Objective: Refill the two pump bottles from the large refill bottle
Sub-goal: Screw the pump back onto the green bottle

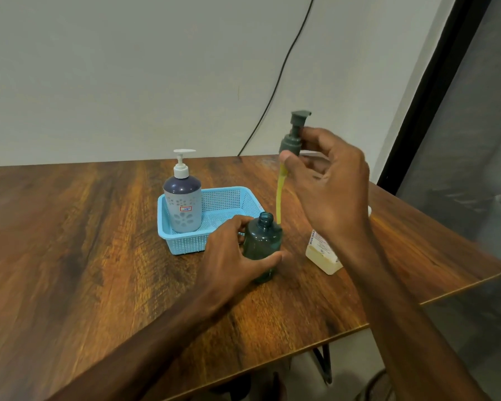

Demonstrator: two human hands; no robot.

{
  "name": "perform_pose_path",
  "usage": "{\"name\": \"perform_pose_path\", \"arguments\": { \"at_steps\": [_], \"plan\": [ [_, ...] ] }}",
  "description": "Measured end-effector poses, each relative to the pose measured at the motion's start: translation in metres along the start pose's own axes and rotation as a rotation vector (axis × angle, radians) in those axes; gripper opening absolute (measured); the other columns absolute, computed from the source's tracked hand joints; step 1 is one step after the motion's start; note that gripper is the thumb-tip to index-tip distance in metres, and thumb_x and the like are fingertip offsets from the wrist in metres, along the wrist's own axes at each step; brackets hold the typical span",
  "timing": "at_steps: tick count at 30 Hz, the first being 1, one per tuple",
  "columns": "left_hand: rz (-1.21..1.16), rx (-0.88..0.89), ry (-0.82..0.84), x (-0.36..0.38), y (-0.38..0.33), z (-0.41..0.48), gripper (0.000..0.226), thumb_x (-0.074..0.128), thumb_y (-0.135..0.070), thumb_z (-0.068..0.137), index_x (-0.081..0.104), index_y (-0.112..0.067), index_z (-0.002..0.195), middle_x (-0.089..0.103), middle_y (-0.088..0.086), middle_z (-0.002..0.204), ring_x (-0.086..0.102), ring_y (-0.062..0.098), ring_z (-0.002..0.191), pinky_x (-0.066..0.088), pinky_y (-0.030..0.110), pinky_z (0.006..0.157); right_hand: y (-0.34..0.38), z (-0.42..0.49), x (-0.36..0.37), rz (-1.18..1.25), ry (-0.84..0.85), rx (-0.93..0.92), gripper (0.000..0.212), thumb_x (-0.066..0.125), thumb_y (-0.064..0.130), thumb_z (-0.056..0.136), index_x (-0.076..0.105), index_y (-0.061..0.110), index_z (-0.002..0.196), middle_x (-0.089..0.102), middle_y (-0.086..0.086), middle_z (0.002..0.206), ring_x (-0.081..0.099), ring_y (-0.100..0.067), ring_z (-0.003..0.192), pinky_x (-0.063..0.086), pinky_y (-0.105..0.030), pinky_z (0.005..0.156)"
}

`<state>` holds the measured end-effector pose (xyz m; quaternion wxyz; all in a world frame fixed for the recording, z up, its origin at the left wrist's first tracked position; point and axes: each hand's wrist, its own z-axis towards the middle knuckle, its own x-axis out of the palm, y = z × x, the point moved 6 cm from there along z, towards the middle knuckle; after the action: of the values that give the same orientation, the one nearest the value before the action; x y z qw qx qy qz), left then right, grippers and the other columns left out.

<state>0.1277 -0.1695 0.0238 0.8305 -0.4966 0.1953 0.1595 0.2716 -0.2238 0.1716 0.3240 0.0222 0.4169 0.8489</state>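
My left hand grips a teal see-through pump bottle that stands upright on the wooden table, its neck uncapped. My right hand pinches that bottle's dark grey pump head, lifted above and to the right of the neck. The pump's yellowish dip tube hangs down beside the neck, outside it. A second pump bottle, grey-purple with a white pump, stands in the left part of a light blue basket. The large refill bottle with pale liquid stands to the right, mostly hidden behind my right forearm.
The table's right edge runs close to the refill bottle. A black cable hangs down the wall behind the table. A dark-framed glass panel stands at the right.
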Motion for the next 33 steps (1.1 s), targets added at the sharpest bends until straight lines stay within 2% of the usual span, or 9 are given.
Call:
{"name": "perform_pose_path", "arguments": {
  "at_steps": [4,8,10,13,17,21,27,33],
  "plan": [
    [-0.01,0.008,-0.001,0.0,-0.001,0.0,0.075,0.086,-0.069,0.06,0.057,-0.036,0.121,0.059,-0.025,0.114,0.056,-0.011,0.102,0.049,0.009,0.08,0.016,0.007,-0.005,0.095,0.021,-0.026,0.039,0.074,0.019,0.091,0.066,0.016,0.129,0.072,0.004,0.117,0.074,-0.011,0.096,0.063,-0.037,0.082],
    [-0.008,-0.001,-0.006,0.002,0.002,0.001,0.078,0.087,-0.068,0.06,0.057,-0.033,0.123,0.061,-0.021,0.12,0.058,-0.001,0.106,0.052,0.015,0.084,0.008,0.007,0.003,0.079,0.052,-0.006,0.039,0.076,0.021,0.09,0.066,0.017,0.127,0.072,0.004,0.118,0.073,-0.013,0.099,0.063,-0.042,0.083],
    [-0.014,-0.002,-0.006,0.003,0.002,0.001,0.078,0.087,-0.066,0.06,0.057,-0.033,0.124,0.062,-0.019,0.122,0.058,0.0,0.106,0.052,0.016,0.085,0.001,0.006,0.008,0.057,0.065,0.003,0.04,0.076,0.023,0.089,0.066,0.019,0.127,0.072,0.006,0.119,0.072,-0.009,0.101,0.062,-0.038,0.086],
    [0.003,-0.006,-0.01,0.003,0.005,0.002,0.08,0.086,-0.069,0.06,0.057,-0.033,0.124,0.063,-0.018,0.123,0.059,0.001,0.107,0.054,0.019,0.087,-0.009,0.004,0.013,0.022,0.082,-0.005,0.039,0.076,0.023,0.088,0.068,0.019,0.126,0.073,0.009,0.117,0.07,-0.001,0.101,0.059,-0.022,0.087],
    [0.017,-0.012,-0.019,0.004,0.006,0.003,0.083,0.084,-0.072,0.059,0.057,-0.032,0.126,0.063,-0.017,0.124,0.059,0.0,0.108,0.057,0.025,0.089,-0.025,-0.003,0.016,0.028,0.12,0.044,0.035,0.078,0.021,0.087,0.07,0.021,0.121,0.074,0.012,0.111,0.069,0.006,0.096,0.051,-0.004,0.074],
    [0.025,-0.003,-0.017,0.004,0.006,0.003,0.081,0.083,-0.072,0.059,0.057,-0.032,0.125,0.063,-0.017,0.121,0.059,0.0,0.107,0.057,0.028,0.089,-0.037,-0.011,0.019,0.048,0.189,0.102,0.035,0.08,0.018,0.085,0.071,0.02,0.119,0.073,0.016,0.106,0.069,0.007,0.093,0.051,-0.005,0.07],
    [0.036,0.006,-0.008,0.004,0.005,0.003,0.082,0.082,-0.07,0.061,0.056,-0.03,0.128,0.063,-0.015,0.123,0.058,0.002,0.107,0.055,0.024,0.089,-0.048,-0.017,0.017,0.032,0.249,0.146,0.037,0.081,0.017,0.083,0.069,0.022,0.118,0.069,0.018,0.107,0.065,0.011,0.091,0.046,-0.001,0.062],
    [0.022,0.013,-0.011,0.002,0.002,0.002,0.083,0.081,-0.069,0.06,0.057,-0.027,0.127,0.064,-0.013,0.121,0.06,0.004,0.107,0.056,0.027,0.09,-0.053,-0.02,0.017,0.003,0.282,0.131,0.036,0.082,0.016,0.082,0.072,0.017,0.116,0.075,0.009,0.111,0.069,0.008,0.09,0.049,-0.004,0.069]
  ]
}}
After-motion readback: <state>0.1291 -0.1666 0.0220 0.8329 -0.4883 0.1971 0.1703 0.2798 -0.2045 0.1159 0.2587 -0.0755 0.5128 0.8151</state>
